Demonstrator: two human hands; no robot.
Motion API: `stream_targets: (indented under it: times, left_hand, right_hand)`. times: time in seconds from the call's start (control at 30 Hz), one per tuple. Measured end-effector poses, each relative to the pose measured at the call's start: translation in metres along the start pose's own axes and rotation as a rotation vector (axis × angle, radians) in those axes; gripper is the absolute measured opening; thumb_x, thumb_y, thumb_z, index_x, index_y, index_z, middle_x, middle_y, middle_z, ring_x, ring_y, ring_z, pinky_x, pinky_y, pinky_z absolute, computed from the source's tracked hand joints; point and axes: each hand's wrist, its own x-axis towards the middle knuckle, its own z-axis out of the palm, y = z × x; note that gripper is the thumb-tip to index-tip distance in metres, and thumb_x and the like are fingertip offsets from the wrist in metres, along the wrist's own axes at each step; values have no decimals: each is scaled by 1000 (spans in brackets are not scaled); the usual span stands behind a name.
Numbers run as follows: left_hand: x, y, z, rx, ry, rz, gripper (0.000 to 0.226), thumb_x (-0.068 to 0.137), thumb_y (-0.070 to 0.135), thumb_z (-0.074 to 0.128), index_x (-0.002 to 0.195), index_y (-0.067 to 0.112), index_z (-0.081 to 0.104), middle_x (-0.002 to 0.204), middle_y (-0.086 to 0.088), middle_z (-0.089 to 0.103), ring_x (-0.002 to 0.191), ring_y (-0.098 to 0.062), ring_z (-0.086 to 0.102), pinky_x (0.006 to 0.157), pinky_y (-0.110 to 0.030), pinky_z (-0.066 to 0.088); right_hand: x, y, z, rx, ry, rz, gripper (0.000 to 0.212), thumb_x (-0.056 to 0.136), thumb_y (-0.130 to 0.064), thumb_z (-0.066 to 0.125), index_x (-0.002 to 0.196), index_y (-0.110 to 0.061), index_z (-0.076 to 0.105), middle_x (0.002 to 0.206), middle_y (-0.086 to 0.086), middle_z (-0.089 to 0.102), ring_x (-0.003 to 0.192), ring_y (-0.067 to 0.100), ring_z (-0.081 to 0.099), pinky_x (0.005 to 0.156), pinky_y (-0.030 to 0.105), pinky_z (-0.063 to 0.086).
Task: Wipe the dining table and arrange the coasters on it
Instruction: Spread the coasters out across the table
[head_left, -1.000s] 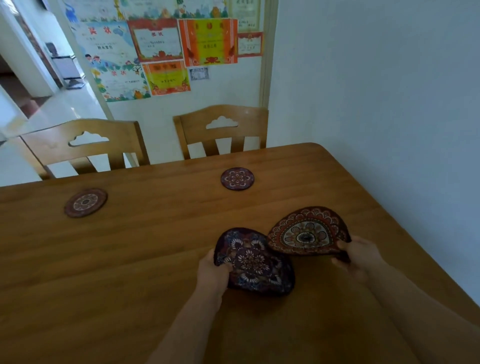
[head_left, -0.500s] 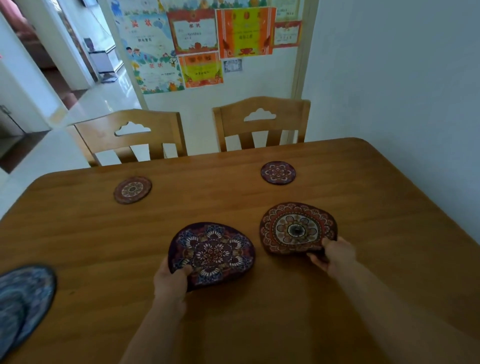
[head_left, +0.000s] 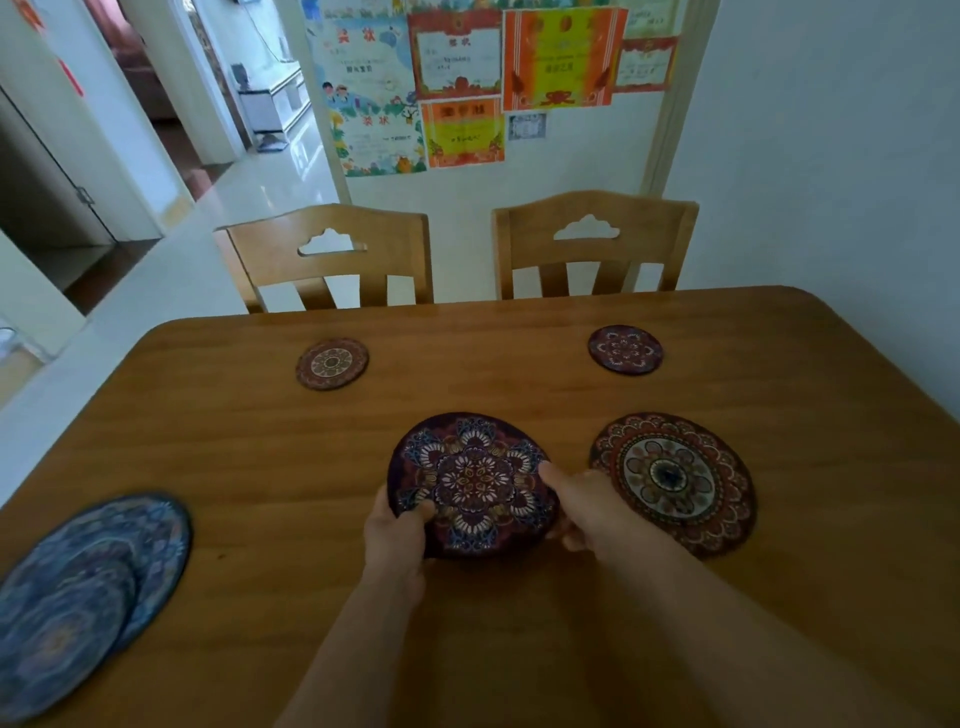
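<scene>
A large dark purple patterned mat (head_left: 475, 480) lies near the middle of the wooden dining table (head_left: 234, 457). My left hand (head_left: 397, 540) grips its near left edge, thumb on top. My right hand (head_left: 587, 506) holds its right edge, with a finger stretched over the top. A large red mat with a pale centre (head_left: 672, 480) lies flat just to the right, free of both hands. Two small round coasters sit farther back: a red one (head_left: 332, 362) on the left and a dark purple one (head_left: 625, 349) on the right.
Two overlapping blue mats (head_left: 83, 592) lie at the table's near left edge. Two wooden chairs, the left chair (head_left: 332, 260) and the right chair (head_left: 592, 244), stand behind the far edge. A white wall (head_left: 857, 182) runs along the table's right side. A hallway opens at the left.
My right hand has let go of the red mat, which now lies flat, and moved left onto the purple mat. The view has shifted left, bringing the blue mats into sight.
</scene>
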Motion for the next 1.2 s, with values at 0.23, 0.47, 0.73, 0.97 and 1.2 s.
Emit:
stream_targets:
  times: [0.23, 0.47, 0.73, 0.97, 1.2]
  left_hand:
    - [38, 17, -10, 278, 18, 41, 29, 100, 8, 49, 121, 27, 53, 112, -1, 58, 96, -23, 57, 68, -37, 55]
    - [59, 17, -24, 626, 147, 167, 28, 95, 15, 61, 123, 10, 60, 81, 7, 57, 70, -16, 61, 72, -43, 61]
    - [60, 19, -32, 626, 197, 234, 34, 92, 10, 62, 126, 9, 58, 117, -9, 65, 91, -22, 63, 82, -42, 59]
    - [42, 4, -27, 667, 215, 278, 55, 86, 20, 70, 135, 16, 47, 130, -6, 49, 114, -24, 55, 96, -45, 53]
    - [9, 12, -51, 652, 154, 258, 44, 91, 22, 66, 133, 20, 52, 129, 1, 53, 106, -13, 56, 83, -25, 53]
  right_hand:
    - [40, -1, 38, -67, 165, -187, 23, 95, -10, 55, 117, -15, 55, 93, -3, 59, 78, 17, 62, 59, 31, 56]
    - [48, 2, 45, -225, 160, -171, 26, 94, -13, 61, 119, -14, 52, 105, 2, 58, 66, 21, 69, 61, 34, 61]
    - [49, 8, 44, -263, 176, -264, 21, 95, -18, 62, 113, -12, 55, 88, 9, 66, 60, 18, 64, 47, 26, 52]
    - [41, 18, 24, -265, 174, -265, 23, 94, -11, 59, 117, -9, 60, 82, 7, 68, 64, 19, 66, 57, 30, 58]
    - [19, 10, 49, -298, 219, -457, 13, 95, -15, 59, 108, -14, 63, 106, 5, 65, 91, 20, 65, 83, 41, 57]
